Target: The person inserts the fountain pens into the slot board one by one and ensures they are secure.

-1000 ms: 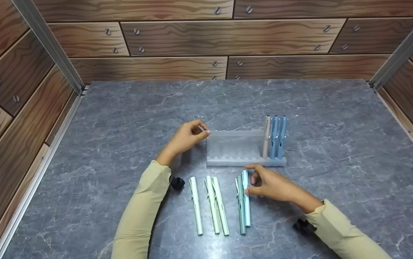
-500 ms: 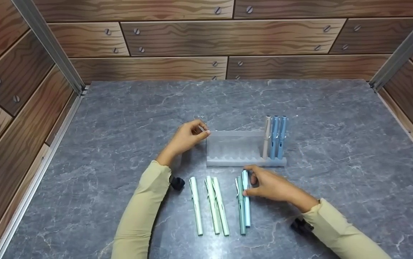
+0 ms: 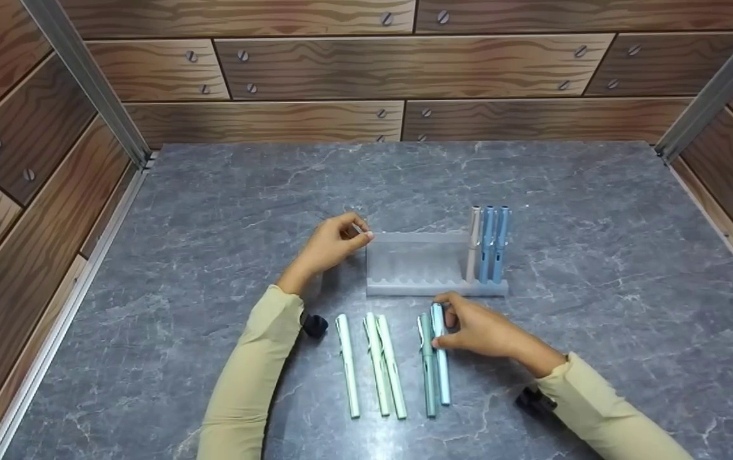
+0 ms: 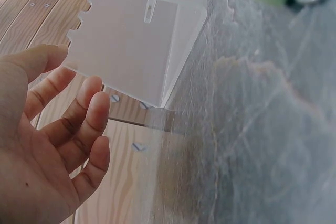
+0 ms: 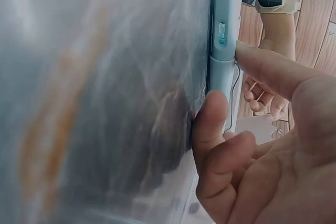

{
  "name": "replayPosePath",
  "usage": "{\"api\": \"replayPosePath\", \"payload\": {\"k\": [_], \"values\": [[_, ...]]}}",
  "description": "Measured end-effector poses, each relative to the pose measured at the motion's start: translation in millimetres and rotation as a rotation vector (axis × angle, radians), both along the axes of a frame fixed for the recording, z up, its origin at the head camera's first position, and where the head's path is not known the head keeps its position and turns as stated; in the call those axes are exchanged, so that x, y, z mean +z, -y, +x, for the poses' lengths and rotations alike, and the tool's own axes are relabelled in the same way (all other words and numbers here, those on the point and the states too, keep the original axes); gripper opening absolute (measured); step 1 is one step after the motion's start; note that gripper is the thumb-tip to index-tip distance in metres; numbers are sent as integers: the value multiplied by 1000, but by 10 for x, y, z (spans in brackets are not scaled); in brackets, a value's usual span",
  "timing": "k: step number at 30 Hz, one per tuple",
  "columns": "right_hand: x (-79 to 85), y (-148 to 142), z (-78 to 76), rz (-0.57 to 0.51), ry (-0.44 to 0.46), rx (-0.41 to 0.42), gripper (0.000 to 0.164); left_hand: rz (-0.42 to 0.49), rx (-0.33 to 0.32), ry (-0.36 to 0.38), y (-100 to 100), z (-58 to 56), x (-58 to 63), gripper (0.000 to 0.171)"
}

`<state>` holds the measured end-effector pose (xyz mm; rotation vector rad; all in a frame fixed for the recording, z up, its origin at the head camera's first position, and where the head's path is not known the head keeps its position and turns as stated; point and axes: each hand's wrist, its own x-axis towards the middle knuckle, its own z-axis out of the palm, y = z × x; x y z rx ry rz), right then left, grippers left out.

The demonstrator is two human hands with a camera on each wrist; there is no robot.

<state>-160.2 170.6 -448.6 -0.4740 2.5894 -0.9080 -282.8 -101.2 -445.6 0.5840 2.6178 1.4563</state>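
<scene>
Just in front of the frosted, translucent plastic pen rack, my right hand pinches a slim, glossy light-blue pen between thumb and fingers, nearer the end that points at the rack; whether its far end touches the grey marbled tabletop I cannot tell. My left hand pinches the rack's upper left corner. My right thumb sits so close to the slim dark teal pen, also in front of the rack, that it could drag that one along. The light-blue barrel looks smooth, and held off-centre it could swivel or slip. Bumping the rack's front ledge, or tugging its corner, could shake the upright slim beige pen and two slim blue pens at its right end, as it looks light. The three slim pale green pens before the rack's left end could roll if nudged. I can read no brand, label or lettering anywhere; the light-blue barrel shows only a small slot.
</scene>
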Motion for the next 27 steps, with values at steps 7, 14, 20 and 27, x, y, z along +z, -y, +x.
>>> {"api": "replayPosePath", "payload": {"k": [7,14,20,27], "values": [[-2,-25,-3,-50,14,7,67,1,1,-4,-3,3,3,18],[-24,-57,0,-183,84,33,61,1,-5,-16,-4,4,6,18],[32,-74,22,-266,149,21,61,10,-8,-3,1,11,7,18],[121,-105,40,-297,164,13,62,6,-7,21,7,16,8,19]]}}
